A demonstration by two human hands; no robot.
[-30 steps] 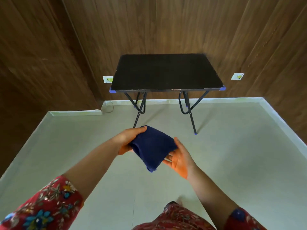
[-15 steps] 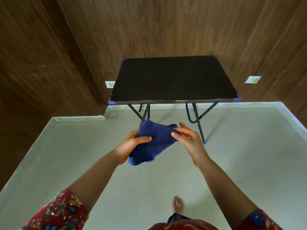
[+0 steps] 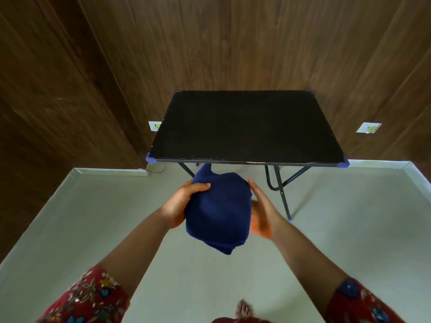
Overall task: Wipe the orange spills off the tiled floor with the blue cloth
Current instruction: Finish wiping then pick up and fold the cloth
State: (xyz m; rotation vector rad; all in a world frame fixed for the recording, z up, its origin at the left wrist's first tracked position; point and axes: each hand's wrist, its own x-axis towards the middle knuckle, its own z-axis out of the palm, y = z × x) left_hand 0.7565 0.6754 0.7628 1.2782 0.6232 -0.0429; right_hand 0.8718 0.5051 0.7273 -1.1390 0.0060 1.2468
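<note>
Left of table [image 3: 245,127]: one white sticker [image 3: 155,125] on the wood wall, partly behind the table's left edge.

In front of table, held in the air below its front edge:
- Left hand [image 3: 184,203]: thumb curled over the top of the cloth [image 3: 218,210], fingers hidden beneath. It grips.
- Cloth: dark blue, bunched into a loose bundle between the two hands, one corner sticking up toward the table edge, one hanging down. Clear of the floor [image 3: 349,229].
- Right hand [image 3: 261,210]: fingers straight, palm laid flat against the cloth's right side. It presses and does not clutch.

Right of table: second sticker [image 3: 369,127] on the wall.

Nearest the camera, well in front of the table: one bare foot [image 3: 242,310] on the floor.

Progress: wiping looks not begun. Cloth is in hand and being gathered, person upright. No orange spill shows on the visible floor, so I cannot tell where the spills lie. Left, by my reading: find them, get down, wipe.

Count: cloth 1, hands 2, table 1, stickers 2, foot 1, spills in view 0.
</note>
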